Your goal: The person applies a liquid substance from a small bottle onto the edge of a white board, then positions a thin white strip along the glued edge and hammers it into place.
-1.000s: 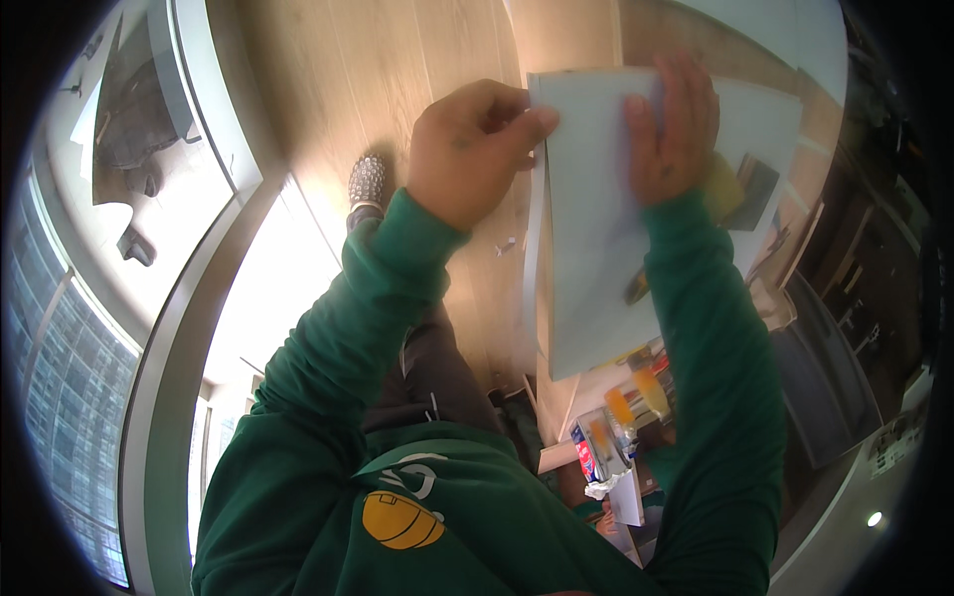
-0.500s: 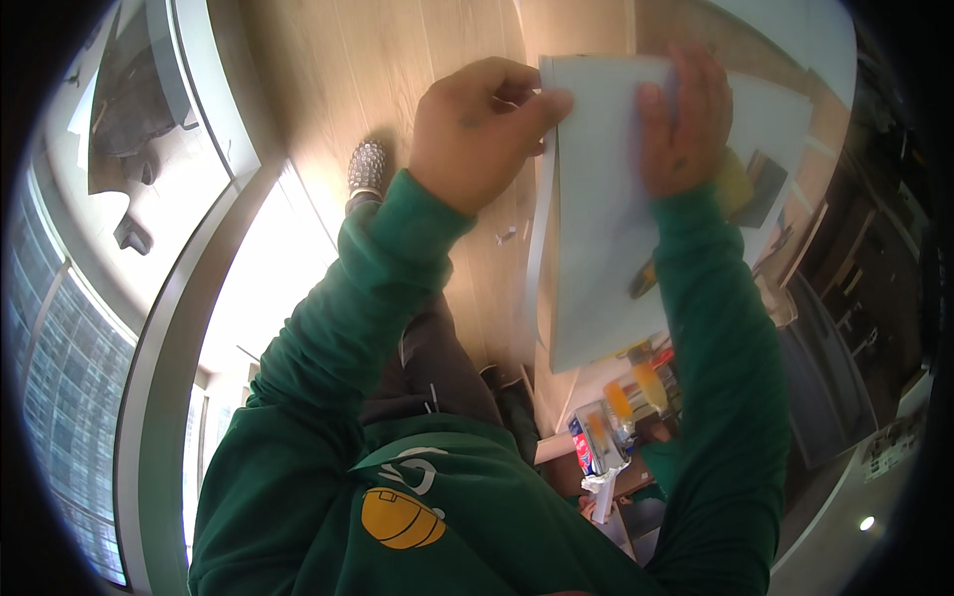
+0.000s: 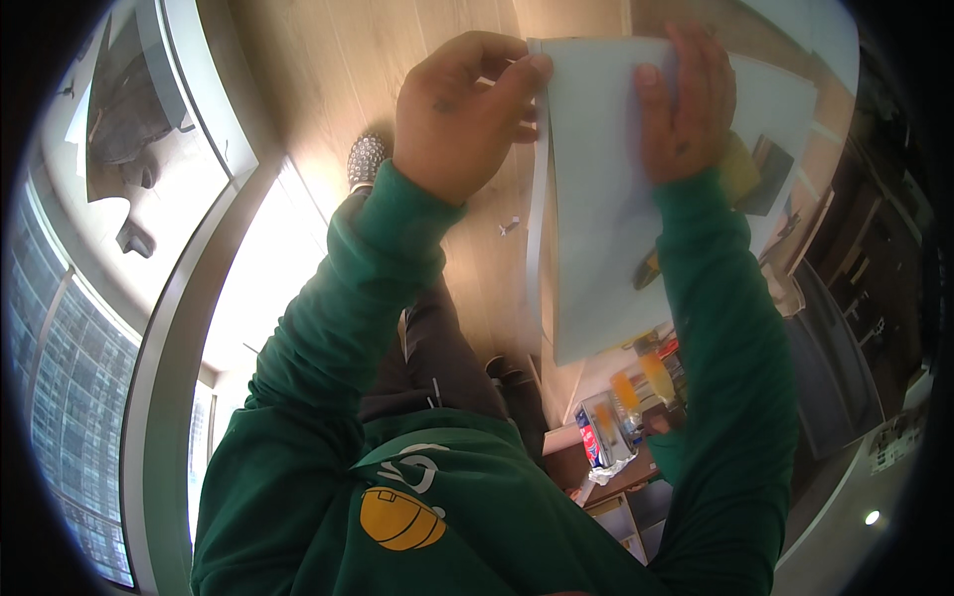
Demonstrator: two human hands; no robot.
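My left hand [image 3: 465, 111] and my right hand [image 3: 688, 97] hold a large white sheet [image 3: 606, 233] up in front of me, near the top of the view. The left thumb and fingers pinch the sheet's upper left edge. Fingers of the right hand lie flat across its upper right part. The sheet hangs down between my green sleeves, and its left edge looks folded or doubled. It hides most of what is behind it.
A light wooden floor [image 3: 328, 79] lies below, with a sparkly shoe [image 3: 366, 159] on it. A bright window wall [image 3: 109, 298] curves along the left. Colourful packages on a low shelf [image 3: 616, 422] sit under the sheet. Dark furniture [image 3: 855, 328] stands on the right.
Both hands and the sheet have risen slightly toward the top of the view. My grip on the sheet has stayed the same.
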